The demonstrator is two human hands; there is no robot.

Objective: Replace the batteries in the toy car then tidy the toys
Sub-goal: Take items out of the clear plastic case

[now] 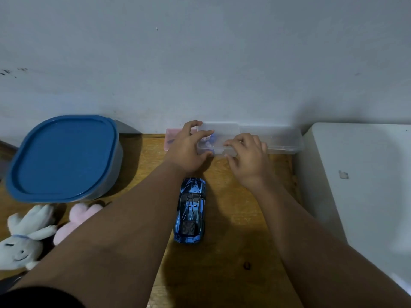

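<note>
Both hands gripping the clear plastic case (266,141) at 12 o'clock by the wall: left hand (189,150) clasping its left end, right hand (249,161) pinching its front edge. Blue toy car (190,210) sitting at 6 o'clock of the case, between my forearms.

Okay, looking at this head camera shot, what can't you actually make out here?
- Clear long case: contents too blurred; left hand and right hand cover part of it.
- Pink box: mostly behind the left hand.
- Blue-lidded container: lid on, inside hidden.
- Pink plush: largely under the left forearm.
- White plush: cut by the left edge.
- Toy car: underside and battery hatch face down.
</note>
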